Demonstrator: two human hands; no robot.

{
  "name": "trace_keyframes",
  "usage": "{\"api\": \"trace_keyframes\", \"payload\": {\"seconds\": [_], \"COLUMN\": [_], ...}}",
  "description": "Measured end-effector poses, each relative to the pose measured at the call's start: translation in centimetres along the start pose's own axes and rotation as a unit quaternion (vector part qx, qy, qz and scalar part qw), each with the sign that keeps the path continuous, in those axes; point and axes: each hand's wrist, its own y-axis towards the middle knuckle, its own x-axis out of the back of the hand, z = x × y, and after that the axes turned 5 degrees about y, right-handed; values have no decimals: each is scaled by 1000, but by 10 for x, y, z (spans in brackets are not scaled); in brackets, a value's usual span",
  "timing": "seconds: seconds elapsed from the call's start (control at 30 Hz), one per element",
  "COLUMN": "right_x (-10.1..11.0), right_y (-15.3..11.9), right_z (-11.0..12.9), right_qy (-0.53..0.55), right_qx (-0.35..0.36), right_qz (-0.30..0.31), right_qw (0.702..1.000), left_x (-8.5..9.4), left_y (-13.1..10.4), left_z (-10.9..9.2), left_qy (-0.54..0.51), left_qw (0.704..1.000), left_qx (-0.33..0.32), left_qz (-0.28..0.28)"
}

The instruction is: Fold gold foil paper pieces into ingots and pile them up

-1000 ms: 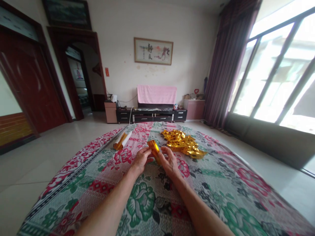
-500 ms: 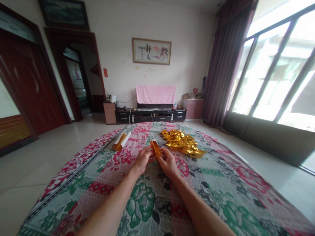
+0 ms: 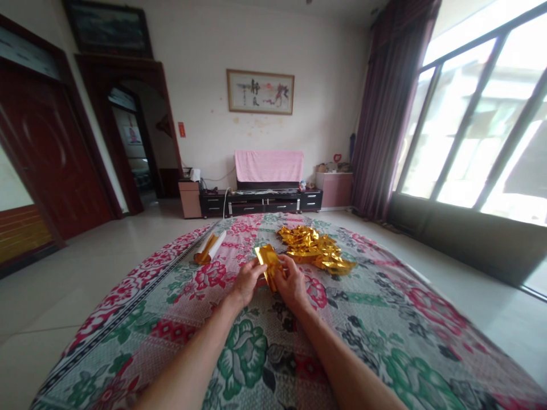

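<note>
Between my hands, above the flowered tablecloth (image 3: 243, 356), is a shiny gold foil piece (image 3: 268, 265). My left hand (image 3: 248, 280) grips its left edge, thumb on top. The fingers of my right hand (image 3: 293, 282) are closed on its right side. A pile of folded gold foil pieces (image 3: 314, 247) lies just beyond my right hand. Farther left on the cloth rests a loose roll of gold and white sheets (image 3: 209, 247).
The round table's edge curves along both sides. Beyond it stand a low black cabinet (image 3: 265, 204), a pink cloth (image 3: 269, 166) over a screen, and a pinkish side cabinet (image 3: 334, 189). A purple curtain (image 3: 382, 114) hangs by the window at the right.
The gold foil piece has turned and now shows a wider, brighter face, where a narrow folded strip showed before. Both hands stay in nearly the same place.
</note>
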Motion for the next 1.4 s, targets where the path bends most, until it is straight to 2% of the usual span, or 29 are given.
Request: {"api": "trace_keyframes", "payload": {"seconds": [0.17,0.27,0.33,0.4,0.5,0.57,0.6,0.67,0.83,1.07,1.2,1.3,1.4], "right_x": [0,2,5,8,11,12,13,13,11,9,8,9,11], "right_y": [1,1,2,4,7,9,9,10,9,5,3,3,6], "right_z": [-1,2,3,3,0,-4,-6,-10,-15,-10,-11,-11,-10], "right_qy": [16,10,-11,-24,-27,-31,-35,-42,-22,12,0,-1,5], "right_qx": [-8,3,14,24,30,31,31,35,50,84,97,95,71], "right_qz": [1,12,16,24,26,21,18,11,27,82,103,95,46], "right_qw": [1000,1000,1000,999,999,999,999,998,998,993,990,991,996], "left_x": [2,5,11,19,28,30,31,30,28,32,36,34,30], "left_y": [0,1,3,4,4,4,4,4,8,12,13,11,10], "left_z": [-2,-5,-5,-5,-4,-2,-1,2,4,2,4,4,3], "left_qy": [4,56,124,225,370,422,434,436,388,366,339,305,228], "left_qw": [1000,997,987,959,883,849,842,849,898,902,917,939,969], "left_qx": [6,-1,-45,-134,-272,-307,-307,-283,-188,-210,-197,-152,-83], "left_qz": [2,-48,-89,-110,-102,-87,-85,-90,-89,-90,-69,-55,-54]}}
